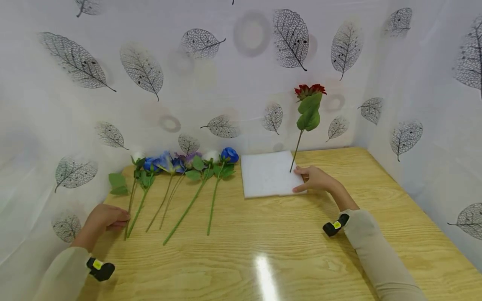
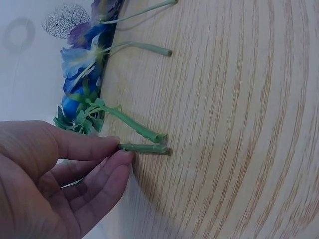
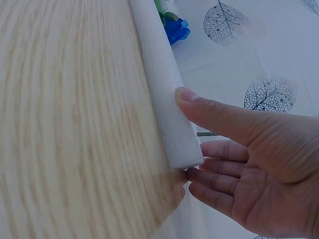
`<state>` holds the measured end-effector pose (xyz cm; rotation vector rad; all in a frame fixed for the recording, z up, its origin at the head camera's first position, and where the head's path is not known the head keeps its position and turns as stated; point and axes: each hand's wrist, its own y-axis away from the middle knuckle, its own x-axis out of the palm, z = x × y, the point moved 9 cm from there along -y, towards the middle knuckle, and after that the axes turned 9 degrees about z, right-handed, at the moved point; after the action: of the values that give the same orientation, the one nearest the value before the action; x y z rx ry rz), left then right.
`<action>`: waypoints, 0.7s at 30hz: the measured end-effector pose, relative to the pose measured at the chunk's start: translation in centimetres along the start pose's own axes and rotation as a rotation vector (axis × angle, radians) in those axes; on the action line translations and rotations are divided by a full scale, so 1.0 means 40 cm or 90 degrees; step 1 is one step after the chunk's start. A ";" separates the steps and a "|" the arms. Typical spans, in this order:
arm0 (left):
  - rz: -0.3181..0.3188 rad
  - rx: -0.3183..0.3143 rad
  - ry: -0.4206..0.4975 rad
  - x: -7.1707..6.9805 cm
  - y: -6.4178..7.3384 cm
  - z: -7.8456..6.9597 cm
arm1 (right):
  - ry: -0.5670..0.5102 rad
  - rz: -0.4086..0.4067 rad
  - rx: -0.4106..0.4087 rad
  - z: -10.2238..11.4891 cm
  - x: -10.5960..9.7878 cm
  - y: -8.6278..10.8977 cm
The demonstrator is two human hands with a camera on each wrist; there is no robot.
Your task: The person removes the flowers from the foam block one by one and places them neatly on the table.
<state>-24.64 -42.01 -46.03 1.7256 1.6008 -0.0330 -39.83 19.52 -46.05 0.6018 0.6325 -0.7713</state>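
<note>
At the left, my left hand (image 1: 107, 217) pinches the lower stem of the leftmost flower, a white rose (image 1: 138, 156), between thumb and fingers. In the left wrist view the stem end (image 2: 160, 148) pokes out past the fingertips, beside another green stem (image 2: 134, 124). My right hand (image 1: 314, 177) holds the right end of a white foam board (image 1: 267, 175), thumb on its front edge and fingers at its right side. A red flower (image 1: 310, 91) with green leaves stands upright in the board, leaning slightly right, its stem (image 1: 297, 146) near the right fingers.
Several flowers lie in a row left of the board, including a light-blue flower (image 1: 167, 162), a purple one (image 1: 190, 159) and a blue rose (image 1: 229, 155), stems towards me. The wooden table (image 1: 211, 267) meets a leaf-print curtain (image 1: 218, 83) behind and at both sides.
</note>
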 end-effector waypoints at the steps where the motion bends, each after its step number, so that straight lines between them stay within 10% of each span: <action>1: 0.001 0.006 -0.003 0.002 0.002 -0.004 | 0.003 -0.001 0.000 0.001 -0.001 0.001; 21: -0.024 0.094 -0.171 0.056 0.005 -0.090 | 0.016 0.000 -0.008 0.019 0.000 0.010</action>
<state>-25.69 -38.17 -44.51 1.7189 1.4616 -0.3947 -39.32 19.24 -45.45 0.6016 0.6602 -0.7596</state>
